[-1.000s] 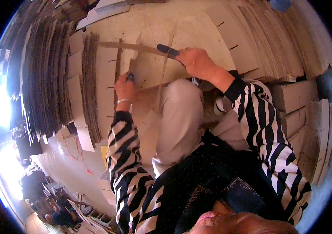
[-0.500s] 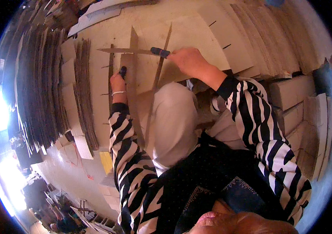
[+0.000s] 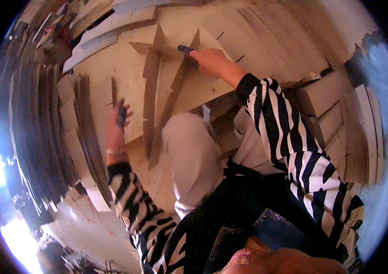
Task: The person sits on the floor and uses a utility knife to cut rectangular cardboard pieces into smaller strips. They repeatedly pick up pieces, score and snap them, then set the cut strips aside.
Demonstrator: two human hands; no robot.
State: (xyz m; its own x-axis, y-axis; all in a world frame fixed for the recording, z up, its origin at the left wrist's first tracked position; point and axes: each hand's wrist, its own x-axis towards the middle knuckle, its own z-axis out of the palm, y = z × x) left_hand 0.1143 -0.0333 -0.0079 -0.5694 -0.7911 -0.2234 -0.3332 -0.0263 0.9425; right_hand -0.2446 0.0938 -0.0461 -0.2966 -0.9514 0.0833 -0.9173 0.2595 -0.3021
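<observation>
Two long slotted cardboard strips stand on edge on the board in front of me, the left strip (image 3: 150, 98) and the right strip (image 3: 178, 86). A shorter cross strip (image 3: 169, 51) runs over them near their far ends. My right hand (image 3: 210, 61) is closed at the right end of this cross strip, where it meets the right long strip; dark wrapping covers a fingertip. My left hand (image 3: 118, 116), also with dark wrapping, hangs left of the strips with its fingers apart, holding nothing. Just beyond it stands a thin loose strip (image 3: 114, 91).
Tall stacks of cardboard (image 3: 43, 123) line the left side, with a smaller stack (image 3: 89, 132) nearer. Layered cardboard sheets (image 3: 276, 45) lie at the far right. More flat pieces (image 3: 111, 29) lie at the far left. My knee (image 3: 191, 150) is close to the strips' near ends.
My left hand has let go of the left long strip and moved left, its fingers spreading. My right hand has lowered the cross strip onto the long strips. The view has shifted somewhat.
</observation>
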